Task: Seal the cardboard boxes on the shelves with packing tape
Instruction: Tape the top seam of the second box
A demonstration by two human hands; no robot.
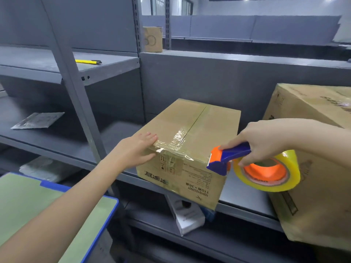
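A cardboard box (207, 130) sits on the grey shelf (114, 137), its near corner jutting over the front edge. Clear tape runs along its top seam and wrinkles over the near top edge. My left hand (136, 150) lies flat against the box's near-left corner, fingers on the tape end. My right hand (264, 137) grips the blue handle of a tape dispenser (228, 158), just off the box's right side. Its orange-cored roll of yellowish tape (267, 171) hangs below my fingers. A larger cardboard box (319, 168) stands at the right.
A yellow utility knife (88, 61) lies on the upper left shelf. A small cardboard box (152, 39) stands on a higher shelf behind. A silver pouch (38, 120) rests on the left shelf. A white box (187, 215) is on the shelf below. A green-topped blue cart (57, 211) is at lower left.
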